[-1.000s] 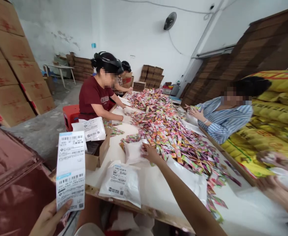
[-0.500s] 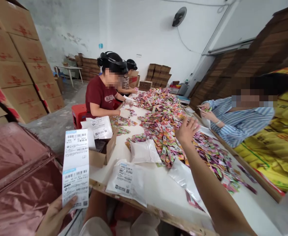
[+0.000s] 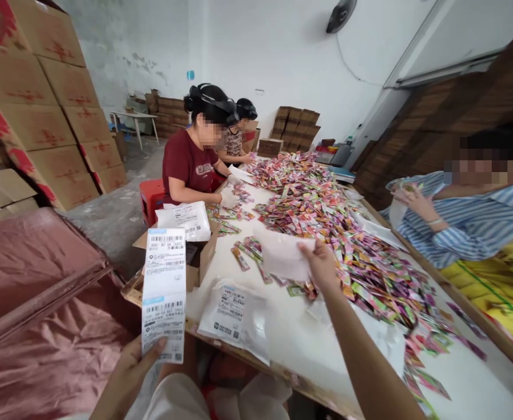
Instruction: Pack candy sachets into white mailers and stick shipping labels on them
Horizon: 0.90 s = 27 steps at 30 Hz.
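In my left hand (image 3: 140, 361) is a strip of printed shipping labels (image 3: 164, 291), pinched at its lower end between thumb and fingers and held upright. My right hand (image 3: 321, 265) reaches out over the table and grips the right edge of a plain white mailing bag (image 3: 280, 254), slightly blurred, in front of the pile of small colourful sachets (image 3: 300, 204). Below it, at the table's near edge, lies a white mailing bag with a label on it (image 3: 234, 321). Another white bag (image 3: 370, 338) lies partly under my right forearm.
A labelled white bag (image 3: 186, 220) rests on an open carton (image 3: 206, 254) at the table's left corner. Co-workers sit along both sides, one in a maroon shirt (image 3: 190, 166), one in a striped shirt (image 3: 479, 216). Stacked cartons (image 3: 46, 111) and pink sacking (image 3: 32, 262) are at left.
My right hand has come down from above the sachets and closed on the white bag, lifting it from the table. The view has turned left; the labels stay in my left hand.
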Tool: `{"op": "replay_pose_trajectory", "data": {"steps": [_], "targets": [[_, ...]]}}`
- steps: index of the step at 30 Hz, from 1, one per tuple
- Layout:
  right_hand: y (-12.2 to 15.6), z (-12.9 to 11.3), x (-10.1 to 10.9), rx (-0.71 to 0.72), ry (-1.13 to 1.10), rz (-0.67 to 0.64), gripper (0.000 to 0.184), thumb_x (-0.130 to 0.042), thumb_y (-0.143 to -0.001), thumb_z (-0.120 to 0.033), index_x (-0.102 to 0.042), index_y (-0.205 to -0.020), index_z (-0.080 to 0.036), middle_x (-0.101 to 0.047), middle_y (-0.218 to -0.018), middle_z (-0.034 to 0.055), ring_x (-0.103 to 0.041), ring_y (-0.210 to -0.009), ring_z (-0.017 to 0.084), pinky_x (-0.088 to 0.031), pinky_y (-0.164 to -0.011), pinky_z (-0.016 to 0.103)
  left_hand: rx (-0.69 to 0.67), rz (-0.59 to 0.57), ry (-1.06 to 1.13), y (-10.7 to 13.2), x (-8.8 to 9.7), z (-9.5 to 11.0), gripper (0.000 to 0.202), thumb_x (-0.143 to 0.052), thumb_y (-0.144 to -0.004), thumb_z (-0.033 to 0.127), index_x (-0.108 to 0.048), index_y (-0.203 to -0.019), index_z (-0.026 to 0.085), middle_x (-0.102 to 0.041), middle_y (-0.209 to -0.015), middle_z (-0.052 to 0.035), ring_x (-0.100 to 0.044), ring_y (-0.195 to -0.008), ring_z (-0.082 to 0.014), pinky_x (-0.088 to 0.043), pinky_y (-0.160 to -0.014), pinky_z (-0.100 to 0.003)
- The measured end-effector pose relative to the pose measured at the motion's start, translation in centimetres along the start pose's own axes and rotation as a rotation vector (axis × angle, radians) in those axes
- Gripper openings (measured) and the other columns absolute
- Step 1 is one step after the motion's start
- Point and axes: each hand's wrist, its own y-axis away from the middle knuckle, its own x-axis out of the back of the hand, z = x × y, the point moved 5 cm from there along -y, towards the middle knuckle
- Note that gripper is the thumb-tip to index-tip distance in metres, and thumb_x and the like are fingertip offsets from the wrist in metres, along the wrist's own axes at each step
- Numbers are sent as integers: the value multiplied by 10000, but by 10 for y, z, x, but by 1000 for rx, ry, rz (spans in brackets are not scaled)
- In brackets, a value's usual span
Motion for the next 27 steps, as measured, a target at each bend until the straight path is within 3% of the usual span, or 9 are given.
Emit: {"op": "replay_pose_trajectory", "data": {"steps": [3, 7, 10, 12, 14, 17, 22, 25, 27], "targets": [[-5, -14, 8, -17, 31, -80, 432, -518, -797, -627, -571, -883, -206, -626, -687, 6, -546, -561, 156, -443, -537, 283, -31, -33, -4, 3, -17, 7, 427, -728, -701, 529, -750, -961, 191, -767, -1019, -86, -695, -937, -285, -547, -873, -373], [58, -12, -39, -48, 115, -313, 358, -680, -662, -554, -585, -636, -210, -617, -590, 15, -584, -591, 209, -481, -608, 345, -97, -55, -34, 7, -35, 13, 421, -710, -725, 516, -750, -983, 186, -759, -1048, -102, -680, -996, -296, -521, -923, -392], [127, -35, -87, -1, 94, -408, 367, -696, -710, -432, -659, -1009, -222, -714, -938, 63, -649, -902, 256, -495, -843, 417, -111, -86, -58, 11, -46, 15, 406, -678, -765, 489, -739, -1036, 192, -746, -1087, -105, -670, -1016, -307, -509, -938, -429], [165, -71, -114, 140, -55, -546, 605, -673, -784, -348, -471, -1342, -234, -675, -1135, 72, -639, -1012, 222, -490, -910, 391, -127, -118, -76, 16, -54, 19, 384, -667, -782, 464, -736, -1054, 201, -737, -1114, -99, -654, -1050, -315, -489, -965, -445], [190, -109, -129, 326, -145, -625, 528, -614, -861, -262, -445, -1361, -267, -665, -1173, 54, -639, -1023, 187, -500, -902, 341, -129, -128, -77, 21, -58, 23, 375, -703, -753, 447, -744, -1038, 208, -740, -1102, -93, -642, -1069, -328, -471, -989, -455], [207, -136, -135, 504, -107, -579, 280, -505, -925, -173, -587, -1175, -271, -706, -1015, 30, -647, -930, 170, -509, -822, 294, -32, -91, 103, 29, -57, 22, 439, -773, -645, 505, -763, -959, 199, -755, -1038, -105, -639, -1065, -355, -481, -979, -458], [237, -137, -138, 589, -48, -627, 229, -472, -896, -92, -616, -1016, -224, -665, -898, 44, -587, -869, 181, -485, -785, 309, 240, -10, 474, 37, -57, 10, 406, -800, -621, 453, -754, -883, 146, -759, -975, -135, -639, -1074, -354, -512, -941, -433], [240, -151, -119, 528, -84, -649, 151, -496, -904, -138, -618, -877, -222, -622, -894, 50, -552, -912, 194, -462, -800, 332, 364, 94, 492, 34, -56, 4, 325, -829, -596, 334, -733, -822, 122, -765, -879, -127, -675, -987, -333, -566, -819, -377], [223, -158, -92, 413, -231, -676, 126, -500, -922, -197, -600, -853, -228, -608, -866, 37, -559, -880, 181, -463, -778, 318, 401, 223, 465, 28, -45, -1, 243, -818, -608, 281, -716, -761, 122, -760, -786, -110, -702, -865, -308, -585, -677, -326]]}}
